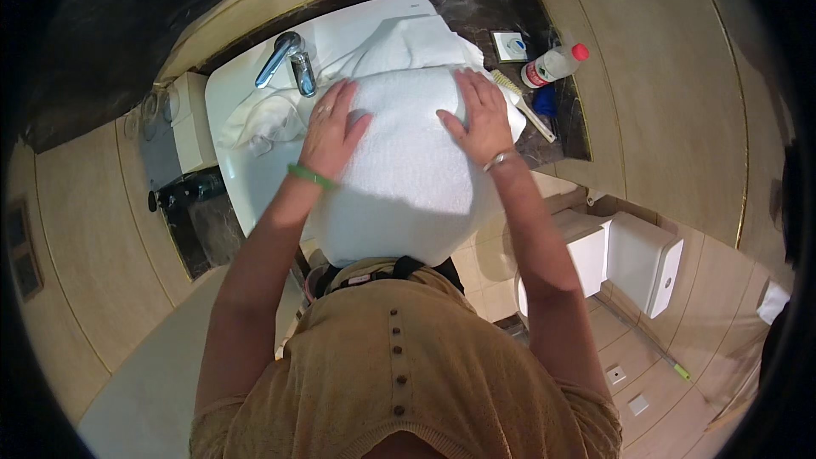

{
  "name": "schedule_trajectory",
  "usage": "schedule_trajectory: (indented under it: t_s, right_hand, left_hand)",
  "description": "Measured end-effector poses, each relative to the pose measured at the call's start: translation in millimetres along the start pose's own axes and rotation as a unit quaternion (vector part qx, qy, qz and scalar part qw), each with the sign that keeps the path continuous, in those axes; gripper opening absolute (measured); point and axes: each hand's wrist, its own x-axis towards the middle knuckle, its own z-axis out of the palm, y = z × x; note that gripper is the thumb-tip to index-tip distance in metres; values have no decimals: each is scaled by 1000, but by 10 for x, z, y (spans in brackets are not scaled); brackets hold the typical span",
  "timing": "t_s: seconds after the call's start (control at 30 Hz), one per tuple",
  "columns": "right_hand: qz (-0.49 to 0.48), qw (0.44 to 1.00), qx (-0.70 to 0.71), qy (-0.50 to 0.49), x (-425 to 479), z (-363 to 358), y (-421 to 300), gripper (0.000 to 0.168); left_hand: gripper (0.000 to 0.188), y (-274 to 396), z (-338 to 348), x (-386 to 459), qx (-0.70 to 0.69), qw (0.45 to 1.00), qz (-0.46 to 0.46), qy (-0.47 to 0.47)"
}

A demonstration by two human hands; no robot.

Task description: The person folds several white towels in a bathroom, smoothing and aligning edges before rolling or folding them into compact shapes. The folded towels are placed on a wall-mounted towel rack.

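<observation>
A white towel (408, 153) lies over the front of the white washbasin (233, 169) and hangs down against my body. My left hand (333, 127) rests on its left side, fingers apart, with a green bangle at the wrist. Across from it, my right hand (478, 111) lies flat on the right side, thumb spread, a silver-coloured bracelet at the wrist. More white cloth (408, 44) is bunched behind the towel. Left of the chrome faucet's (303, 70) base sits a crumpled white cloth (271, 121) in the basin. The towel's underside is hidden.
On the dark stone counter at right are a brush (532, 115), a plastic bottle with a red cap (551, 67), a blue item (544, 102) and a small square dish (510, 46). A white box (191, 124) and dark bottle (207, 185) stand left. A toilet (637, 255) is lower right.
</observation>
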Motion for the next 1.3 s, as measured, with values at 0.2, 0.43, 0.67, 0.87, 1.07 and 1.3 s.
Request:
schedule_trajectory:
  t_s: [0.2,0.43,0.67,0.87,1.07,1.3]
  right_hand:
    - [-3,954,-79,-288,631,-412,240,81]
    - [30,934,-74,-348,483,-624,-116,66]
    - [29,968,-144,-204,128,-841,60,48]
    - [18,982,-185,-38,264,-1342,-239,40]
    - [23,976,-208,67,420,-1341,-313,32]
    - [18,964,-248,93,61,-1070,-212,37]
  left_hand:
    - [70,-184,-228,632,-48,966,-61,-246]
    - [55,-102,-375,565,33,950,-6,-311]
    - [34,207,-758,295,63,965,5,-256]
    - [34,480,-1362,585,73,988,91,-103]
    - [30,538,-1525,764,100,989,89,-55]
    - [41,574,-1166,305,260,956,138,5]
